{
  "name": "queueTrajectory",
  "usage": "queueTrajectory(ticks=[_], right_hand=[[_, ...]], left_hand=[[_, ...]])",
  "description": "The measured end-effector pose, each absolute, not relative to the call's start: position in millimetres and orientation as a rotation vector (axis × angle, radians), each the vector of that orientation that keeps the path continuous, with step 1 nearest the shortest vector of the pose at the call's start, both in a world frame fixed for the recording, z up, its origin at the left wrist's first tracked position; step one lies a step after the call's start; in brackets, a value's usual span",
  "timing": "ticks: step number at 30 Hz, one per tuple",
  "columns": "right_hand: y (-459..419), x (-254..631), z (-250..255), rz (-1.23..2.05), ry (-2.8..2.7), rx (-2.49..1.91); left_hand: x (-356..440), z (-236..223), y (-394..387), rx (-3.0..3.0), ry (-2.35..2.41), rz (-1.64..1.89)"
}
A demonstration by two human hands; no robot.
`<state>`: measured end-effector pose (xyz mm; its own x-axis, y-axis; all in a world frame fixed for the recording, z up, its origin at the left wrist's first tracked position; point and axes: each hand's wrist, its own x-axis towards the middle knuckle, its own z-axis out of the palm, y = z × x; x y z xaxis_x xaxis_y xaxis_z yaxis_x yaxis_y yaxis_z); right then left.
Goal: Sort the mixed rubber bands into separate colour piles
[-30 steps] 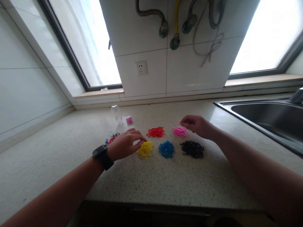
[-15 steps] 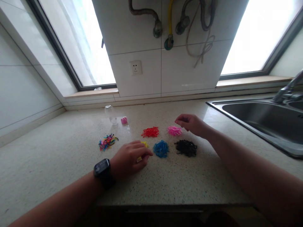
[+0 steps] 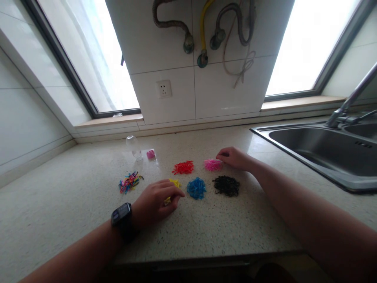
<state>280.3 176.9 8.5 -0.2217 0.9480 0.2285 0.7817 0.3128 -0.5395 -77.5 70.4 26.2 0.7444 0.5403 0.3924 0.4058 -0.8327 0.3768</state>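
Observation:
My left hand [image 3: 160, 200], with a black watch [image 3: 122, 214] on the wrist, rests over a pile of yellow rubber bands [image 3: 175, 183] and partly hides it. Its fingers are curled, thumb near the index fingertip; anything between them is too small to see. At the right edge of the pink rubber bands [image 3: 212, 164], my right hand [image 3: 233, 158] has its fingertips pinched together, and what they hold is hidden. Blue rubber bands [image 3: 196, 188] lie just right of my left hand. Black rubber bands [image 3: 226, 185] lie below my right hand, red rubber bands [image 3: 183, 167] between both hands.
A mixed-colour pile of rubber bands [image 3: 130, 182] lies left on the speckled counter [image 3: 218, 232]. Behind it are a clear jar [image 3: 134, 148] and a small pink object [image 3: 150, 154]. A steel sink [image 3: 309, 153] is at the right; a tiled wall with hoses stands behind.
The view has shifted slightly, so everything sits a little further left. My right hand has lowered to the edge of the pink pile. My left hand stays over the yellow pile.

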Motion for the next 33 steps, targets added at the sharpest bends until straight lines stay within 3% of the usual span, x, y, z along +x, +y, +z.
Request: queueTrajectory(ticks=[11,24,29,33], right_hand=[[176,284,12,0.274,-2.114,-1.588],[175,284,16,0.379,-2.216,-1.598],[181,289,11,0.408,-2.218,-1.574],[180,289,12,0.417,-2.230,-1.565]], left_hand=[[-77,25,70,2.662,0.734,0.688],[-71,28,60,2.768,0.598,0.620],[-78,53,64,2.729,0.598,0.594],[-105,81,86,2.595,0.941,0.711]])
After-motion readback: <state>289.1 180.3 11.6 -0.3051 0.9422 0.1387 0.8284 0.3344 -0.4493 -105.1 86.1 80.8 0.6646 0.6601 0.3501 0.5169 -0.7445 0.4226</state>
